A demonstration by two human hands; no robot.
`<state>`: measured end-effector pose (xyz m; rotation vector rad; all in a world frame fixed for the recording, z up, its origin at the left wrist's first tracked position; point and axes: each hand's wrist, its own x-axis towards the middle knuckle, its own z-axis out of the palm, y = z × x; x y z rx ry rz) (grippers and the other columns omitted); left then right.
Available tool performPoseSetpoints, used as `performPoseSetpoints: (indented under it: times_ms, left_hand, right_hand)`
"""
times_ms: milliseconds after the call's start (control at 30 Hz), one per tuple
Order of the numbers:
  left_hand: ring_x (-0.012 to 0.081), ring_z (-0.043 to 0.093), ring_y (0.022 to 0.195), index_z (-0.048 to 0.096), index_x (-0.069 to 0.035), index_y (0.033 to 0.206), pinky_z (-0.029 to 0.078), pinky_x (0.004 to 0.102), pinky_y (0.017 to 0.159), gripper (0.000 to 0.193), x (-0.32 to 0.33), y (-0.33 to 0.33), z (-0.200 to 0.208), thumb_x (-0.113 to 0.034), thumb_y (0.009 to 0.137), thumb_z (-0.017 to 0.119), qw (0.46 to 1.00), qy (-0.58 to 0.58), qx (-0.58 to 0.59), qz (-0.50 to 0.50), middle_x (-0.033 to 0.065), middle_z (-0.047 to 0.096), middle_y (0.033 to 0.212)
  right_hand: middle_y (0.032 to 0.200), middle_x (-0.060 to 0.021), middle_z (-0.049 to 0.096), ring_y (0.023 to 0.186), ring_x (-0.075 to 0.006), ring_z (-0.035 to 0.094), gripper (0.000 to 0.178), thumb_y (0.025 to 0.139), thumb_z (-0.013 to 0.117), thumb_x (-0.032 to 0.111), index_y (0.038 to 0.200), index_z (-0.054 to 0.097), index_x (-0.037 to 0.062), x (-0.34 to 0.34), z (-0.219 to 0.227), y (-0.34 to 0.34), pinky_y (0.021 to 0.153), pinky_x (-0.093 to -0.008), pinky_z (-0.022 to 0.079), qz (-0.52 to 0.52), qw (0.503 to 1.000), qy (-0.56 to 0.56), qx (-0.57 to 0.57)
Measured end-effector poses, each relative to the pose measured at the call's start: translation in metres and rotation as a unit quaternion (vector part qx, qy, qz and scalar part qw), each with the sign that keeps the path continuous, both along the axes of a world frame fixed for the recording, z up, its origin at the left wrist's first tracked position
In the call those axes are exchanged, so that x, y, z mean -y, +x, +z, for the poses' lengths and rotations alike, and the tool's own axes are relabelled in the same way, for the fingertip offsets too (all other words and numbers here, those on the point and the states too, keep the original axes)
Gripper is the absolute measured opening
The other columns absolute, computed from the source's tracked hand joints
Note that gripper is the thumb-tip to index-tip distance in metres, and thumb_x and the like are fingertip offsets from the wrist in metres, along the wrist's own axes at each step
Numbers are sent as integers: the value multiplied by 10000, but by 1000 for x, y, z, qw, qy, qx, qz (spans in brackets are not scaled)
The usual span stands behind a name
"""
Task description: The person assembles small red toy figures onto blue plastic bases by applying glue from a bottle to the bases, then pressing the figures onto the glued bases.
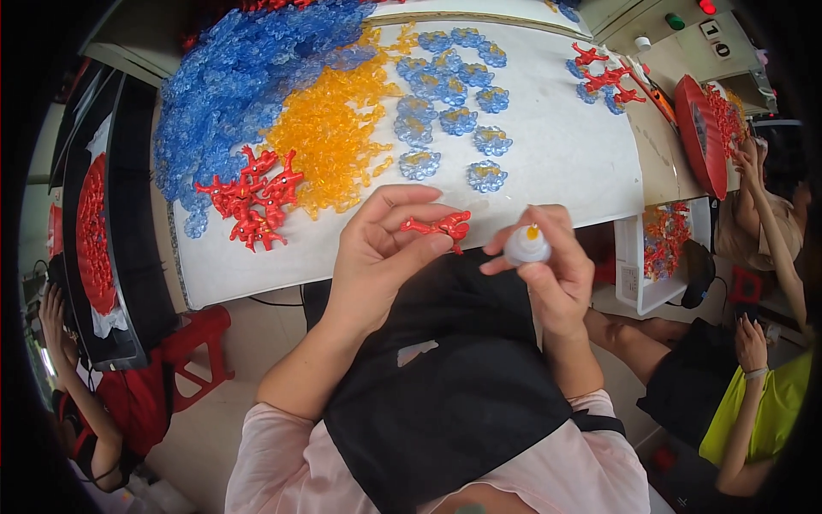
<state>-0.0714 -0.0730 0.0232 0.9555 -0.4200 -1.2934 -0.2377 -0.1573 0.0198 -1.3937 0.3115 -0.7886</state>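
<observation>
My left hand (381,244) pinches a small red plastic figurine (438,226) between thumb and fingers, just past the table's front edge. Close beside it, my right hand (556,270) grips a small white bottle (528,248) with a yellow-orange tip, apart from the figurine. To the left on the white table top (569,163) lies a cluster of red figurines (257,195). Beyond my hands, flower-shaped clear blue pieces (487,176) with yellow in their middles are laid out in loose rows.
Heaps of clear blue pieces (235,77) and orange pieces (330,128) cover the table's left. More red figurines (606,81) sit on blue pieces at far right, near a red tray (698,137). A white bin (634,265) stands lower right. Co-workers' hands (751,343) show at both sides.
</observation>
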Motion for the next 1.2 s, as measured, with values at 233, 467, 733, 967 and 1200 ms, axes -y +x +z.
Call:
performPoseSetpoints:
  times_ms: [233,467,733,967,1200]
  left_hand:
    - [105,538,881,520,12,985,426,220,765,234,-5,0,-3,52,759,568,998,-40,44,0,77,569,976]
    - [156,543,937,496,36,1008,428,257,828,245,-7,-7,2,55,770,553,990,-67,120,17,120,567,990]
    - [166,544,942,487,40,1005,429,267,836,241,-8,-8,-1,54,773,551,989,-84,119,18,141,565,1001]
    - [156,544,940,487,39,1006,432,259,828,246,-8,-9,-2,61,770,551,990,-77,120,14,138,566,998]
    - [145,544,938,490,33,1008,437,247,815,249,-7,-9,-2,62,769,552,989,-75,124,6,129,569,996]
  right_hand:
    - [861,-124,513,785,-183,544,396,614,757,104,868,463,26,7,16,-17,667,-261,462,-165,985,-19,49]
    - [855,-106,510,707,-154,540,448,580,792,173,881,484,47,2,20,-15,600,-229,415,-183,952,-241,43]
    - [837,-96,541,686,-160,557,444,526,812,94,868,533,43,-1,23,-13,539,-218,419,-170,937,-305,14]
    - [833,-102,555,678,-167,566,460,509,815,79,874,537,41,-1,22,-12,542,-229,427,-164,933,-319,1]
    - [838,-107,558,675,-170,569,463,508,814,71,877,537,37,-1,22,-12,541,-229,431,-156,931,-329,-9]
